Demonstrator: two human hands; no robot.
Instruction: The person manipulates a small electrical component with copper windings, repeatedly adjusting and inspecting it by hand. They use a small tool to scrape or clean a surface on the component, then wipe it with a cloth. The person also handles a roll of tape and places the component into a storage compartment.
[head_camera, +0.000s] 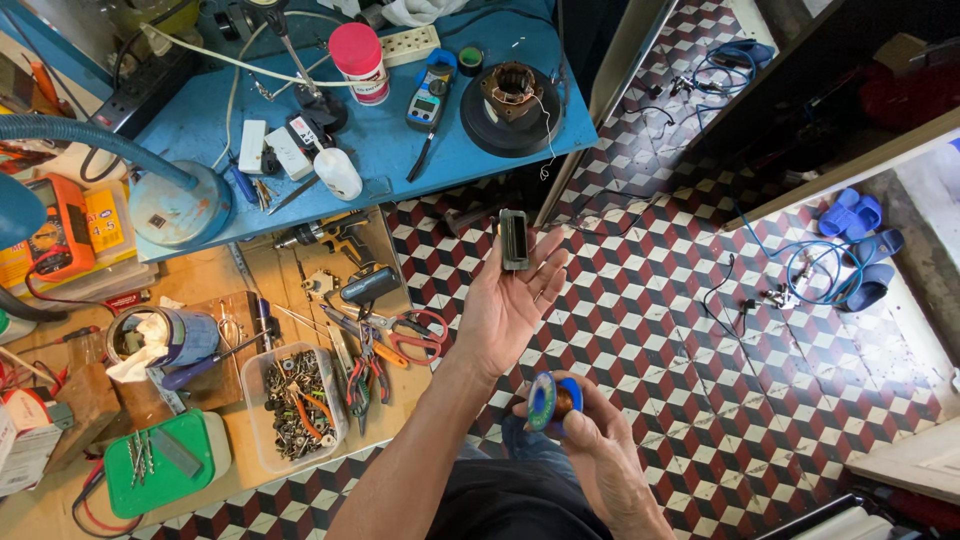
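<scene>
- Grey and boxy, a small metal part (514, 239) stands upright on the fingertips of the left hand (507, 300), held out over the tiled floor (680, 350) just beside the blue table (400, 150).
- Left forearm reaches up from the bottom edge, palm turned upward, fingers spread and only loosely curled, so the part rests on them without being squeezed.
- Right hand (600, 440) sits lower, close to the body, knuckles up.
- Its fingers are closed around a small spool (551, 402) with a blue-green rim and copper-coloured wire.
- Scissors (415, 335) and pliers (368, 375) lie on the wooden board left of the forearm.
</scene>
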